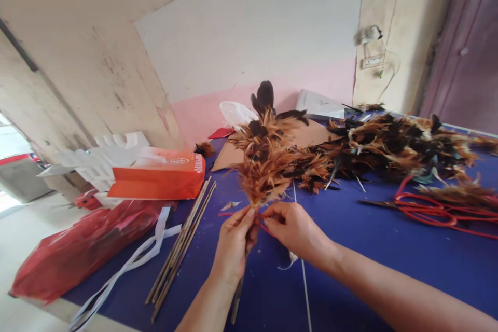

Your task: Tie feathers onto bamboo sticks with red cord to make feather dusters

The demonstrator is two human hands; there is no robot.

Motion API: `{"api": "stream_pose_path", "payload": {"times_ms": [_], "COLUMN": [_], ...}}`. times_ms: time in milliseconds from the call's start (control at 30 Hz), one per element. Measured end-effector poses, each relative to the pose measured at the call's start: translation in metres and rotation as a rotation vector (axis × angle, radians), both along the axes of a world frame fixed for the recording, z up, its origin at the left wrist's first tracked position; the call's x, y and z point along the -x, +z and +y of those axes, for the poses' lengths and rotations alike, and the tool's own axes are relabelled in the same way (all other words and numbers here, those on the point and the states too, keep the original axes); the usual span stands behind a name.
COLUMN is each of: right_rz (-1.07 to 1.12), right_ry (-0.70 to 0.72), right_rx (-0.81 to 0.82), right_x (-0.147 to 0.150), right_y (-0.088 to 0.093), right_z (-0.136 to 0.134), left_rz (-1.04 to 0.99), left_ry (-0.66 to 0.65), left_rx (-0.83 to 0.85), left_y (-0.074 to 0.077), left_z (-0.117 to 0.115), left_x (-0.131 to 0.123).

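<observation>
A feather duster (262, 166) of brown and black feathers stands nearly upright in front of me. My left hand (235, 241) is closed round its wooden stick (236, 298), just under the lowest feathers. Close beside it, my right hand (293, 225) pinches a red cord (266, 229) at the base of the feathers. One bit of that cord sticks out left of the stick; the fingers hide how it runs round it. On the blue table (350, 270), a large pile of loose feathers (385, 145) spreads to the right.
Dark-bladed scissors (377, 203) lie at right among coils of red cord (428, 212). Several thin wooden sticks (182, 246) rest left of my hands. Farther left are an orange bag (155, 179), a red plastic bag (85, 244) and white straps (128, 275). Brown cardboard (225, 155) lies behind the duster.
</observation>
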State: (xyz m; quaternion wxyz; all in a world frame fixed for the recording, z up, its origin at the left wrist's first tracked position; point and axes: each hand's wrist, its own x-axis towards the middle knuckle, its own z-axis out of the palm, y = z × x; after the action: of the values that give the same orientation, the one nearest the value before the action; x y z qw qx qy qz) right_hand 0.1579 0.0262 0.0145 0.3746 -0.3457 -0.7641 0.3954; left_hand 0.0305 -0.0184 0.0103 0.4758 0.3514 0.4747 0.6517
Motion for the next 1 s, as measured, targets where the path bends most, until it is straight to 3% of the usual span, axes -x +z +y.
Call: {"api": "stream_pose_path", "payload": {"times_ms": [233, 367, 500, 700, 833, 933, 1000], "right_rz": [0.047, 0.093, 0.083, -0.035, -0.222, -0.306, -0.369], "right_ry": [0.109, 0.147, 0.218, 0.258, 0.26, 0.324, 0.291], "right_rx": [0.145, 0.23, 0.353, 0.318, 0.327, 0.563, 0.702], "right_x": [-0.01, -0.01, -0.011, -0.016, -0.029, -0.052, -0.073], "right_y": [0.003, 0.007, 0.014, 0.021, 0.01, -0.006, -0.016], "right_z": [0.017, 0.011, 0.003, 0.003, -0.003, -0.006, -0.002], "left_rz": [0.131, 0.169, 0.101, -0.147, -0.228, -0.229, -0.206], "left_ry": [-0.07, -0.019, -0.009, -0.088, -0.092, -0.083, -0.102], "left_rx": [-0.015, -0.022, 0.007, -0.021, -0.034, 0.003, 0.041], "left_y": [0.0, 0.002, 0.002, 0.002, 0.0, -0.001, -0.001], "left_z": [-0.001, -0.001, -0.001, 0.003, 0.007, 0.007, 0.006], "left_x": [0.002, 0.005, 0.012, 0.03, 0.039, 0.039, 0.037]}}
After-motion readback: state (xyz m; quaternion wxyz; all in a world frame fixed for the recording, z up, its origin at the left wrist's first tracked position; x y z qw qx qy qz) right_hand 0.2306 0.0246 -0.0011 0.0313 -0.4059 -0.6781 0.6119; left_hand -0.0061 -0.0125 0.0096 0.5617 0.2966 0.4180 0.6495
